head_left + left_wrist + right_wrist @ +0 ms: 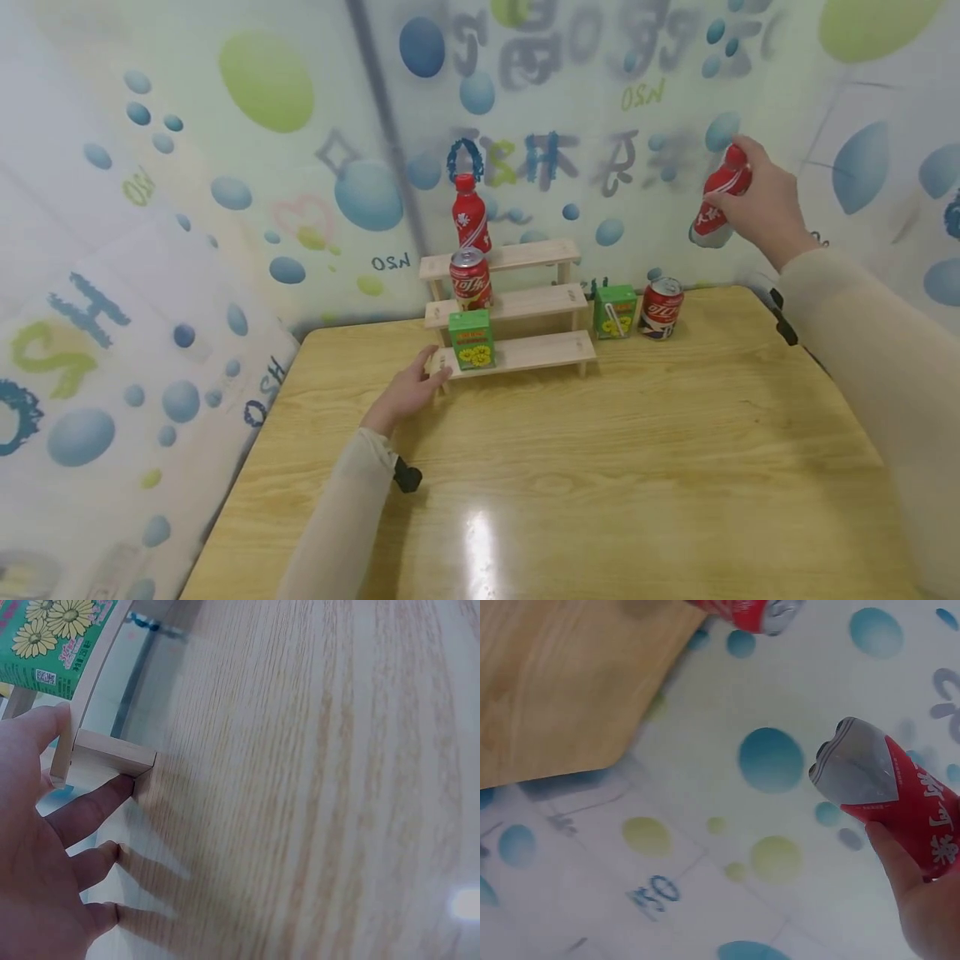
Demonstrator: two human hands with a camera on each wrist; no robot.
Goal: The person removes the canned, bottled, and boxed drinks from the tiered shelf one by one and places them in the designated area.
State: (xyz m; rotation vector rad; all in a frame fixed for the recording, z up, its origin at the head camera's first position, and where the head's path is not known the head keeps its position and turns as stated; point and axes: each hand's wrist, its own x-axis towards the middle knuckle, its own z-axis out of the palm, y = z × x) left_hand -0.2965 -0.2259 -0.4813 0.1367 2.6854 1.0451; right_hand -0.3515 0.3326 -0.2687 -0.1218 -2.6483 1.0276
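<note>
My right hand [768, 204] grips a red-labelled cola bottle [723, 192] in the air at the right, away from the shelf. The bottle tilts, red cap up; in the right wrist view its clear base [862, 765] points left. My left hand [408, 392] holds the left end of the lowest board of a three-tier wooden shelf [532, 354], thumb and fingers about the board's end. A green drink carton [472, 340] stands on that board. A red cola can [471, 282] is on the middle tier and another cola bottle [468, 217] on the top one.
Right of the shelf, a second green carton [614, 312] with a straw on its side and a second cola can [662, 308] stand on the wooden table [600, 475]. A patterned curtain-like wall [315, 183] rises along the table's back and left sides.
</note>
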